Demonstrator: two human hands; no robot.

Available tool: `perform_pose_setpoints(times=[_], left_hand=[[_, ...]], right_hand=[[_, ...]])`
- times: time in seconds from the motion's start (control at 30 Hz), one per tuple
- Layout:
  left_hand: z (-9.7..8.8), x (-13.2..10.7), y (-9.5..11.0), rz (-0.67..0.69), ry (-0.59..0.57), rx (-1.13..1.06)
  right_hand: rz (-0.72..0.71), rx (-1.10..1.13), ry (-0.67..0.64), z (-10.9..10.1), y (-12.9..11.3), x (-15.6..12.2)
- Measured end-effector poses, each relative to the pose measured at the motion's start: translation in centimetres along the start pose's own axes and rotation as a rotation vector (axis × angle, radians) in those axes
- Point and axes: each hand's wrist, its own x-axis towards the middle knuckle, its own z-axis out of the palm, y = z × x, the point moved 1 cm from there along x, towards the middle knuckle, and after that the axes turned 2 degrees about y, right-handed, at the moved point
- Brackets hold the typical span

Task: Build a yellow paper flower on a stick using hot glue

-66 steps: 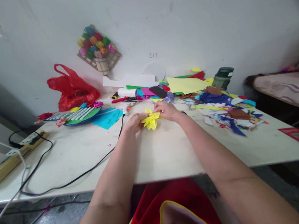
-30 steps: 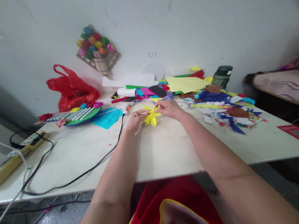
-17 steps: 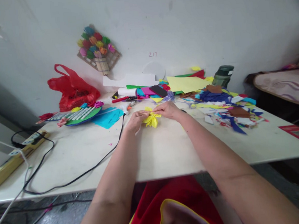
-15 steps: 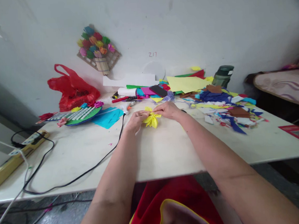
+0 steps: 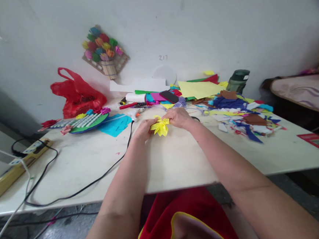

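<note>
A small yellow paper flower (image 5: 160,128) is held just above the pale table (image 5: 179,158), in the middle, between both hands. My left hand (image 5: 144,129) pinches its left side with fingers closed. My right hand (image 5: 177,117) grips its right side, fingers curled over the petals. Part of the flower is hidden behind my fingers.
A black cable (image 5: 98,177) runs left of my hands to a power strip (image 5: 19,160). Behind are a red plastic bag (image 5: 76,94), a green tray of white sticks (image 5: 86,121), coloured paper sheets (image 5: 198,88), a heap of paper scraps (image 5: 242,116), a dark green bottle (image 5: 237,80) and a phone (image 5: 169,97).
Both hands stay on the yellow flower. My right hand's fingers have closed in nearer the flower's middle and the petals have shifted slightly.
</note>
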Motion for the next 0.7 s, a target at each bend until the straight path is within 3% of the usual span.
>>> perform_pose_setpoints(times=[0.43, 0.7], left_hand=[[-0.62, -0.05, 0.14, -0.039, -0.099, 0.011], [-0.24, -0.29, 0.18, 0.101, -0.115, 0.179]], right_hand=[[-0.049, -0.061, -0.004, 0.31, -0.15, -0.13], [-0.024, -0.041, 0.011, 0.42, 0.36, -0.09]])
